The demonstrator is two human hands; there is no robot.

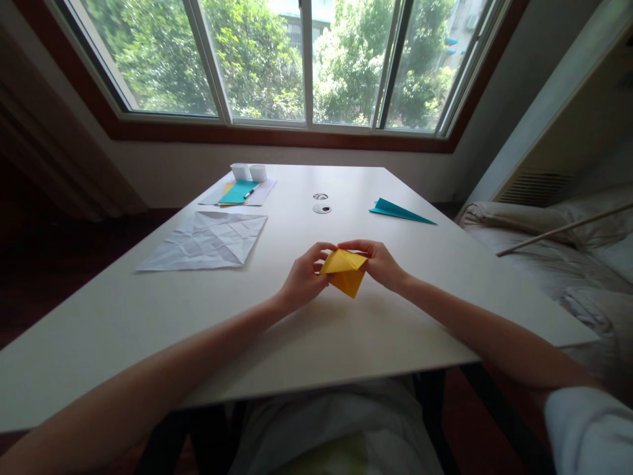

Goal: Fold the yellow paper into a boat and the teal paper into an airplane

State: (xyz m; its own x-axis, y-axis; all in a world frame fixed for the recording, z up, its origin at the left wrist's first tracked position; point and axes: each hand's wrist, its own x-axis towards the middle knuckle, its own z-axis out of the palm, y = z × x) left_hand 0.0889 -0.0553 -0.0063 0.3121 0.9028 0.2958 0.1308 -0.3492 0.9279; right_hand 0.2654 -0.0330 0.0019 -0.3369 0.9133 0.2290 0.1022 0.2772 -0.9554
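A piece of folded yellow paper (345, 262) is held up over the near middle of the white table (395, 330). My left hand (310, 274) grips its left side, fingers curled at the upper and lower edges. On the other side, my right hand (380, 262) pinches the paper's top and right corner. A pointed lower flap of the paper hangs down between the hands, in deeper shade than the upper face. The fingertips behind the paper are partly hidden.
A creased white sheet (208, 241) lies on the left. Behind it are blue paper (239, 192), a pen (251, 191) and two small white paper boxes (248, 172). A folded blue paper plane (403, 212) lies at right; two round discs (321, 208) sit mid-table.
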